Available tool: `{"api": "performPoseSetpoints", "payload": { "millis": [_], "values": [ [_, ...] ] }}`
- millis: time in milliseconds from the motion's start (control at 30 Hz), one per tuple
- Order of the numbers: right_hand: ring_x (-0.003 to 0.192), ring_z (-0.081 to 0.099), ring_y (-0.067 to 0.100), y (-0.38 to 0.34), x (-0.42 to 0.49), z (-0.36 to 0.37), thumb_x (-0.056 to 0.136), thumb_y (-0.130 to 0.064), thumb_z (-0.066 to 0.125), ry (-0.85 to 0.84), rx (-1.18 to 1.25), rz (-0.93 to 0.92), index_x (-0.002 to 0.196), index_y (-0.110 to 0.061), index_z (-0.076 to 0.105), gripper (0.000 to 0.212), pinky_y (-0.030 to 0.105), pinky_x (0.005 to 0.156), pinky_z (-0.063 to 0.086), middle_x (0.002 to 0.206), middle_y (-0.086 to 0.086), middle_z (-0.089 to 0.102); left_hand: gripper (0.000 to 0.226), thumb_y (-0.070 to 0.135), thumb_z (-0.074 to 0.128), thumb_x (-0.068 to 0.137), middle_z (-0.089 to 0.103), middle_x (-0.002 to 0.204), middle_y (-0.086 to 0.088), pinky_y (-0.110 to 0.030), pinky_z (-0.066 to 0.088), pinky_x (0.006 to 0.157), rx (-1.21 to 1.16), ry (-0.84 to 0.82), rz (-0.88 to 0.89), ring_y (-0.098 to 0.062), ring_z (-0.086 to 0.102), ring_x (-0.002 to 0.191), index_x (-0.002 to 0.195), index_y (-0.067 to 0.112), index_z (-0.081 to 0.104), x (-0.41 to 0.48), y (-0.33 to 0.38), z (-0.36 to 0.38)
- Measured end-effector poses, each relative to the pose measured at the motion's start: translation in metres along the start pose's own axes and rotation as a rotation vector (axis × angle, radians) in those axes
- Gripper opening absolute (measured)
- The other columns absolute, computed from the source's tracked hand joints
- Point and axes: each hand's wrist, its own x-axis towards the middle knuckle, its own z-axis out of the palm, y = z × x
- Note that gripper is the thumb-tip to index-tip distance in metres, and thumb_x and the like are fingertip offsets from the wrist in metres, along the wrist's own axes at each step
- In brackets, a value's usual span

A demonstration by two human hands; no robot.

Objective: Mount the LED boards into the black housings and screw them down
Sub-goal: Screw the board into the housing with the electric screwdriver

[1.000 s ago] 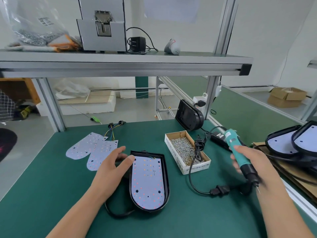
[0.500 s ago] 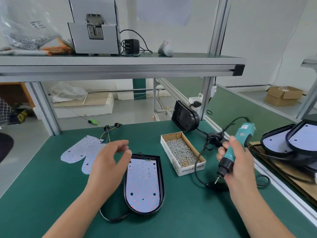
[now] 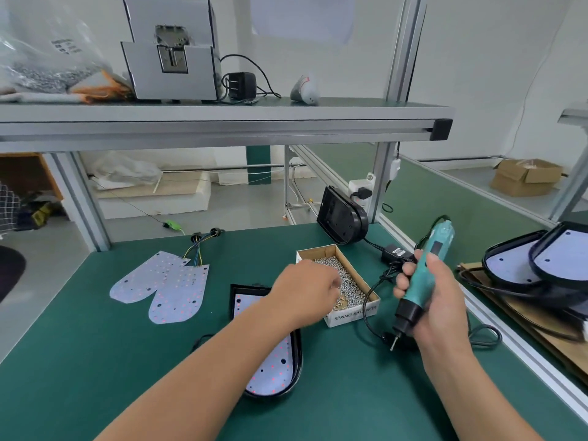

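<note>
L hand [image 3: 307, 289] dips into screw box [image 3: 353, 314]; grip can't tell. R hand [image 3: 436, 300] holds teal driver [image 3: 424, 272], bit down, nr right edge of surface [image 3: 95, 361].

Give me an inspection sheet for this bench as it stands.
Surface: green bench mat.
Job's things: black oval housing with white LED board seated; two loose white LED boards left; cardboard box of silver screws; teal electric screwdriver.
Clutter: spare black housing propped at back; stacked filled housings right.
Hands: left hand reaches into the screw box; right hand grips the screwdriver, bit down.
Cables: black cord loops on the mat.
Surroundings: grey metal machine on shelf above.
</note>
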Motion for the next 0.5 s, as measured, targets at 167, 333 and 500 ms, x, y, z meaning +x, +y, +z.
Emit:
{"api": "performPoseSetpoints", "payload": {
  "millis": [167, 333, 500],
  "values": [
    [0.063, 0.054, 0.020, 0.004, 0.004, -0.005, 0.098, -0.040, 0.064, 0.023, 0.035, 0.017, 0.120, -0.012, 0.054, 0.037, 0.028, 0.053, 0.050, 0.083, 0.007, 0.059, 0.028, 0.028, 0.052, 0.103, 0.060, 0.080, 0.003, -0.042, 0.033, 0.089, 0.248, -0.065, -0.017, -0.026, 0.046, 0.099, 0.079, 0.019, 0.063, 0.032, 0.008, 0.017],
    [0.068, 0.059, 0.019, 0.003, 0.004, -0.005, 0.101, -0.035, 0.065, 0.011, 0.033, 0.008, 0.118, -0.012, 0.056, 0.030, 0.029, 0.057, 0.055, 0.086, 0.007, 0.061, 0.037, 0.027, 0.059, 0.102, 0.049, 0.071, 0.005, -0.040, 0.029, 0.084, 0.334, -0.049, -0.088, -0.024, 0.048, 0.081, 0.067, 0.022, 0.047, 0.048, 0.011, 0.030],
    [0.068, 0.063, 0.017, 0.002, 0.003, -0.004, 0.095, -0.025, 0.075, -0.009, 0.018, 0.010, 0.102, -0.015, 0.060, 0.019, 0.027, 0.057, 0.057, 0.086, 0.006, 0.064, 0.032, 0.004, 0.052, 0.088, 0.044, 0.064, 0.004, -0.042, 0.034, 0.098, 0.234, -0.067, -0.116, -0.023, 0.044, 0.067, 0.066, 0.024, 0.042, 0.049, 0.014, 0.032]
  ]
}}
